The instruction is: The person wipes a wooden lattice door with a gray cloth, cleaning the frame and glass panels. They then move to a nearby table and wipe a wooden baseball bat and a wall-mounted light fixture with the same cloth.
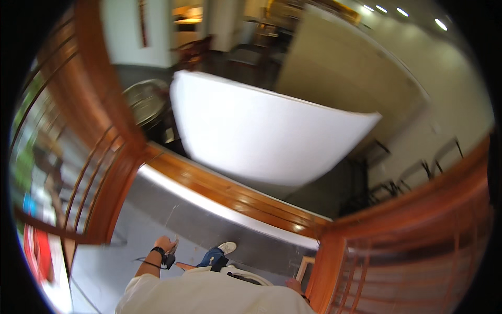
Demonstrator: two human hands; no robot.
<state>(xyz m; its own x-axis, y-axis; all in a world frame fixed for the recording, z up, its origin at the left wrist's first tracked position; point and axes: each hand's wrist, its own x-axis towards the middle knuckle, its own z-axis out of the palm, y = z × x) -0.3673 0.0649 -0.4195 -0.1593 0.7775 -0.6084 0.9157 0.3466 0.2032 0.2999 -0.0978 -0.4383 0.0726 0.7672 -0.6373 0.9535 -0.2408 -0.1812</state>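
Observation:
My left hand (164, 244) is out over the grey floor, its fingers closed around a small flat object (175, 246) that is too blurred to name. A black band (158, 250) circles that wrist, and a small dark device (168, 261) with a cable hangs beside it. Low on the right, my right hand (294, 285) is partly hidden by my shirt, close to a pale wooden frame (304, 268). Whether it grips the frame is unclear. Ahead of me, beyond an orange-brown wooden sill (235, 196), stands a large white panel (270, 129).
Wooden posts (117, 86) with barred lattice (92, 180) flank the opening, and another lattice (361, 271) is at right. A bright white strip (219, 212) edges the sill. Beyond are a round table (145, 100), metal-framed chairs (423, 168) and a beige panel (349, 74).

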